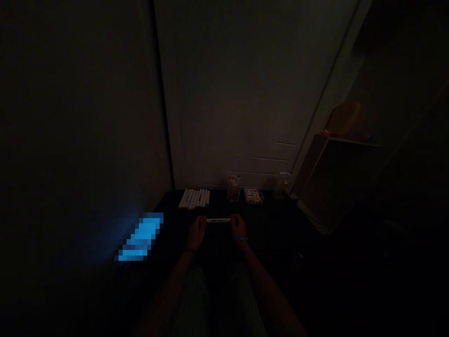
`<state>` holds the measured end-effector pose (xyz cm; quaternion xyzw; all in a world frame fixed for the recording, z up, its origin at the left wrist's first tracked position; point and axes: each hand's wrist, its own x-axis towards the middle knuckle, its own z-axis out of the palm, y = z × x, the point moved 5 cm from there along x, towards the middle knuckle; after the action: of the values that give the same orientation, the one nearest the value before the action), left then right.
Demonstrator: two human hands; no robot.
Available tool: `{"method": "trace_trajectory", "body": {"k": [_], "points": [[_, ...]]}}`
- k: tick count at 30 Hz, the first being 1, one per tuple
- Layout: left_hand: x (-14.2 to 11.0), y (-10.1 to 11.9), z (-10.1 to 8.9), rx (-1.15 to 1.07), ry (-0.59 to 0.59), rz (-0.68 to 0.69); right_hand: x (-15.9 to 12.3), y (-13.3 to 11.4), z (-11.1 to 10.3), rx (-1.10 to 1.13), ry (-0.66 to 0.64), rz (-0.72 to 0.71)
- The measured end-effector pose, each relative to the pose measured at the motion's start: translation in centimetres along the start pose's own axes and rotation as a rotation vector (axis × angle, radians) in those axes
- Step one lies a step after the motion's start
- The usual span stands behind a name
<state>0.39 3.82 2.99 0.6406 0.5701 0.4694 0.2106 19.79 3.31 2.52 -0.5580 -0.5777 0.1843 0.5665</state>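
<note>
The scene is very dark. My left hand (196,232) and my right hand (239,228) are raised side by side over a dark surface (280,224). Between them they hold a thin white stick-like object (218,220) level, each hand pinching one end. What the object is I cannot make out. Just beyond the hands, a row of several white tubes (194,198) lies on the dark surface.
A glowing blue screen (142,236) lies at the left. Small bottles (234,187) and a patterned packet (253,195) stand by the back wall. A low shelf unit (333,182) with an orange object on top stands at the right.
</note>
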Motion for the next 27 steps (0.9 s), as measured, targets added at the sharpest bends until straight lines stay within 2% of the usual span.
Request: {"method": "trace_trajectory", "body": {"k": [19, 27], "points": [[0.0, -0.06, 0.0, 0.003, -0.02, -0.004, -0.14, -0.1, -0.08, -0.004, -0.009, 0.031], [0.08, -0.09, 0.1, 0.001, 0.002, 0.033, 0.04, 0.09, -0.19, -0.008, 0.015, -0.009]]}}
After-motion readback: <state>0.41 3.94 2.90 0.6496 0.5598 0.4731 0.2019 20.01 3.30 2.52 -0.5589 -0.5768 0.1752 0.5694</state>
